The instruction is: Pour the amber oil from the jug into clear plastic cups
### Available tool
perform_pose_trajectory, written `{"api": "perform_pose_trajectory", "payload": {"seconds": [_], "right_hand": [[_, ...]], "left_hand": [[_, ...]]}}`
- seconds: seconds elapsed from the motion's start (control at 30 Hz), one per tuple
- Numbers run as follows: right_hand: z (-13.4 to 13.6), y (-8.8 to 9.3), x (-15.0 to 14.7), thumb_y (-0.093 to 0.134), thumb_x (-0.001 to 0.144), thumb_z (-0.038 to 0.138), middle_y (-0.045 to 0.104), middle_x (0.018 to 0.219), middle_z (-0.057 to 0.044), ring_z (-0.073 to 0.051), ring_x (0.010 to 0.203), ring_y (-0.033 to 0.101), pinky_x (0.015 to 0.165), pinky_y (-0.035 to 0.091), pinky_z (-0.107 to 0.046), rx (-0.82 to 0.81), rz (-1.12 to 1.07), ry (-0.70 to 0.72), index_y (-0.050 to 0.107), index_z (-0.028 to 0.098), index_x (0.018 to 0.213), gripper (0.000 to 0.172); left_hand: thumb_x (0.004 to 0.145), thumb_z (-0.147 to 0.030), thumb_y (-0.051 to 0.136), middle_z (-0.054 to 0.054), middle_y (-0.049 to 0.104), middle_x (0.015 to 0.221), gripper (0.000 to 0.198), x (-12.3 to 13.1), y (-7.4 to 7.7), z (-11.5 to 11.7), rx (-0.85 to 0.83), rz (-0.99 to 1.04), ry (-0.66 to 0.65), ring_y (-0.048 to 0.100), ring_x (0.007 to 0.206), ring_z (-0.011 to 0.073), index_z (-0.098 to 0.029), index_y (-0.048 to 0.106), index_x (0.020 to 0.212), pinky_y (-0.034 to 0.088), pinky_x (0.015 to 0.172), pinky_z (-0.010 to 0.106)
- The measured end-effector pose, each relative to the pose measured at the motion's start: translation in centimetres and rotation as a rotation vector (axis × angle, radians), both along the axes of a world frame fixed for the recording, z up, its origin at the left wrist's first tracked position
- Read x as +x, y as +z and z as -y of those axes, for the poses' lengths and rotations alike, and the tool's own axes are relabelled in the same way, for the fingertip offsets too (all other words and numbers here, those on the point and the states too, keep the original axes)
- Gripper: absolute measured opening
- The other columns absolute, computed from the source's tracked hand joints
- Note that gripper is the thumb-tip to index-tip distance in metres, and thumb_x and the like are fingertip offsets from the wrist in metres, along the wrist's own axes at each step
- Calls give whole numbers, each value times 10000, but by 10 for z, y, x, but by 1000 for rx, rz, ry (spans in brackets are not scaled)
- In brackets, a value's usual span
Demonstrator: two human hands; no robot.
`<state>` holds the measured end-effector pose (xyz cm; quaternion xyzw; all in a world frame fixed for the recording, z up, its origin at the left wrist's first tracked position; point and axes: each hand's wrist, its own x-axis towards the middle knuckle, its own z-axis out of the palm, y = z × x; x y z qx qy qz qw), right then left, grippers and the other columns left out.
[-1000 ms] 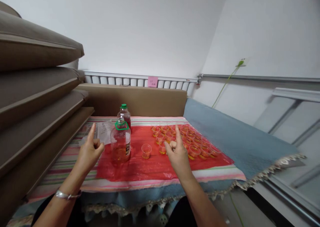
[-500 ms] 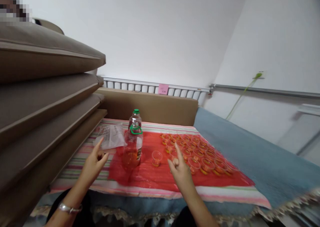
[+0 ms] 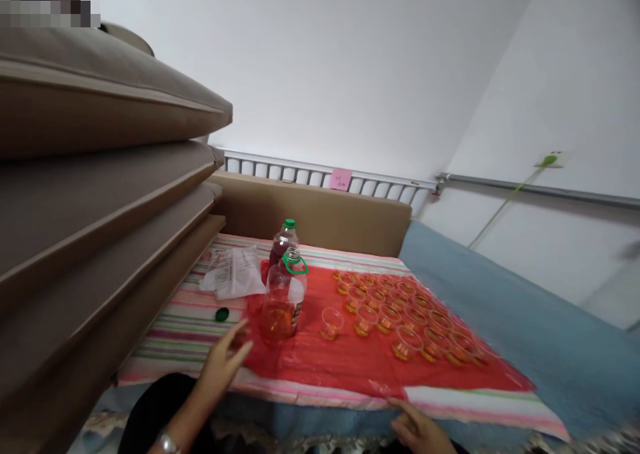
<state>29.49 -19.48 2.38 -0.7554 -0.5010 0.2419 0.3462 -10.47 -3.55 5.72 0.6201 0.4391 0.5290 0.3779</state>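
My left hand is held over the striped cloth, its fingers apart and nothing in it. It is nearest to an uncapped clear plastic bottle with a green handle ring and amber liquid low inside. A dark green cap lies on the cloth beyond that hand. My right hand is low at the front edge of the red plastic sheet, index finger stretched out, holding nothing I can see. One clear plastic cup stands alone right of the bottle. Several more cups with a little amber liquid stand in rows further right.
Behind the open bottle stands a second bottle with a green cap and dark red contents. A crumpled clear plastic bag lies left of them. Stacked brown cushions rise at the left, with a blue-covered surface at the right.
Both hands have dropped towards the front edge; the left has also shifted right, nearer the bottle. The view has turned slightly left. The green cap now shows, clear of my left hand.
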Motion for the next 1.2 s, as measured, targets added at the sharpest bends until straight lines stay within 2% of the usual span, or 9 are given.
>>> {"api": "perform_pose_trajectory", "payload": {"seconds": [0.13,0.2,0.27,0.33,0.43,0.6,0.77,0.93,1.2], "right_hand": [[-32,-13,-18,586,560,458,727,722,-63,-290,738,715,755,561,-402,97,-127,-147,732,231,886,424],[-53,-27,-30,620,558,418,740,830,-106,-313,806,720,785,557,-429,184,-225,-218,717,227,914,416],[-75,-37,-40,650,559,359,735,948,-130,-324,887,713,817,551,-446,256,-292,-279,697,231,972,436],[-99,-40,-47,676,543,321,718,1049,-131,-326,993,690,856,542,-454,278,-321,-317,658,211,1072,540],[-132,-39,-53,707,520,301,668,1194,-133,-315,1155,616,918,517,-440,272,-331,-362,577,186,1208,710],[-166,-42,-54,728,509,296,573,1335,-190,-313,1236,551,929,504,-394,295,-357,-422,499,157,1291,826],[-178,-56,-51,751,514,344,592,1315,-185,-336,1241,542,925,505,-413,302,-345,-437,525,161,1243,785],[-187,-67,-49,753,545,415,675,1187,-136,-314,1152,612,1001,469,-416,294,-330,-411,576,169,1165,690],[-205,-63,-50,763,493,440,725,1040,-122,-327,1017,673,914,531,-431,275,-311,-336,631,179,970,560]], "left_hand": [[791,-507,588,142,676,1172,548,19,69,-58,142,72,67,628,1105,291,-188,560,1235,449,1009,496],[788,-500,612,148,649,1221,571,37,92,-77,199,77,65,590,1168,290,-181,540,1256,425,1030,496],[773,-489,644,150,626,1260,596,56,105,-93,231,67,42,551,1223,292,-181,527,1270,388,1061,500],[755,-477,669,152,606,1294,624,74,108,-107,230,51,3,524,1258,300,-185,514,1284,362,1078,514],[717,-462,703,174,557,1360,704,94,103,-123,193,39,-70,507,1279,318,-176,480,1320,365,1073,535],[734,-452,700,169,481,1447,763,104,93,-135,147,8,-136,456,1333,289,-179,413,1386,323,1125,496],[749,-438,673,160,468,1461,777,105,95,-134,117,39,-192,445,1343,266,-162,373,1411,308,1143,459],[752,-373,638,143,506,1433,712,106,98,-131,72,-68,-237,455,1328,270,-150,412,1389,293,1144,473],[783,-270,581,134,511,1422,612,104,98,-125,154,-117,-251,450,1319,250,-126,448,1363,305,1139,440]]}}
